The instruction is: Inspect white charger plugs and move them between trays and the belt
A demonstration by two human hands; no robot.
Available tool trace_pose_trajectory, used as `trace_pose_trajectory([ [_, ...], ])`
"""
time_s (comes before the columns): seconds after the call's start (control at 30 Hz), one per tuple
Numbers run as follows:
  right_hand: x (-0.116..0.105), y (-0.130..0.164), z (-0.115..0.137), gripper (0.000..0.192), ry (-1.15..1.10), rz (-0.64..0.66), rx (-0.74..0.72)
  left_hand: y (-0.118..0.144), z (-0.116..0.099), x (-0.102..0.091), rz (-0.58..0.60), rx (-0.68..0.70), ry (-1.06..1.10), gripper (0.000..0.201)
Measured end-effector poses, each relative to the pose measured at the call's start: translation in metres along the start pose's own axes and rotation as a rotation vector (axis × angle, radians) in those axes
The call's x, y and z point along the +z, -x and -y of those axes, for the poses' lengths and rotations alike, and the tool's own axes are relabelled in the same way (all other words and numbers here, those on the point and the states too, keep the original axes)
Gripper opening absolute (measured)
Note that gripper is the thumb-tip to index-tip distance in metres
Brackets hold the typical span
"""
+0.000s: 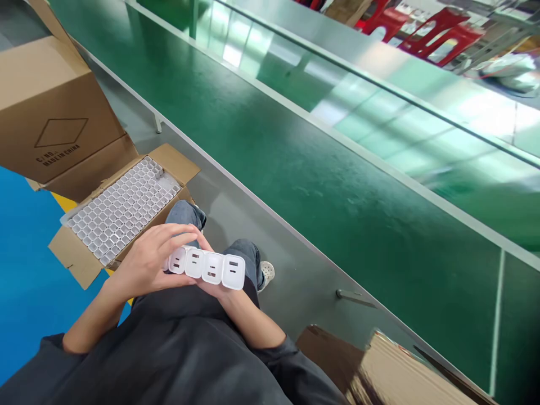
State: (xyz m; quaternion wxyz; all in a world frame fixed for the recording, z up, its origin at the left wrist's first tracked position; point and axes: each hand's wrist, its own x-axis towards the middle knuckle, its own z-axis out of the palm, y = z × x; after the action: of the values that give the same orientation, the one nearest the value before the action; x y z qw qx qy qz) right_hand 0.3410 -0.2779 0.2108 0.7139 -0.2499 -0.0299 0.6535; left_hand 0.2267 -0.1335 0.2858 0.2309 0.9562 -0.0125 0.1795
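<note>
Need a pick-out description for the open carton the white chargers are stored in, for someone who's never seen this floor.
Start at the long green conveyor belt; on the floor left of it stands a tall closed brown box. The open carton lies just in front of that box, beside the left hand. Unlike its neighbours, its flaps are spread open over a grid of white chargers.

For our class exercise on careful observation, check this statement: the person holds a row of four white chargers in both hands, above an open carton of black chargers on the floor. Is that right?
Not quite. The head view shows the open carton filled with white chargers, not black. The rest stands: left hand and right hand hold a row of four white chargers.
</note>
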Motion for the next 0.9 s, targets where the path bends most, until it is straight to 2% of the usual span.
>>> trace_pose_trajectory([
  [0.1,-0.003,-0.011,-0.007,0.07,0.031,-0.007,0.036,0.017,0.016,0.015,0.052,-0.065,0.015,0.059],
  [0.27,-0.01,-0.031,-0.015,0.068,0.047,0.008,0.136,0.046,0.037,0.039,0.001,-0.166,0.017,0.054],
  [0.4,-0.015,-0.043,-0.014,0.055,0.198,-0.052,0.264,0.067,0.054,0.046,-0.018,-0.246,0.024,0.048],
  [0.67,-0.027,-0.07,-0.02,0.059,0.341,-0.115,0.271,0.094,0.089,0.051,0.012,-0.405,0.063,0.048],
  [0.9,-0.038,-0.104,-0.028,0.053,0.374,-0.24,0.259,0.101,0.122,0.077,0.039,-0.588,0.174,0.054],
])
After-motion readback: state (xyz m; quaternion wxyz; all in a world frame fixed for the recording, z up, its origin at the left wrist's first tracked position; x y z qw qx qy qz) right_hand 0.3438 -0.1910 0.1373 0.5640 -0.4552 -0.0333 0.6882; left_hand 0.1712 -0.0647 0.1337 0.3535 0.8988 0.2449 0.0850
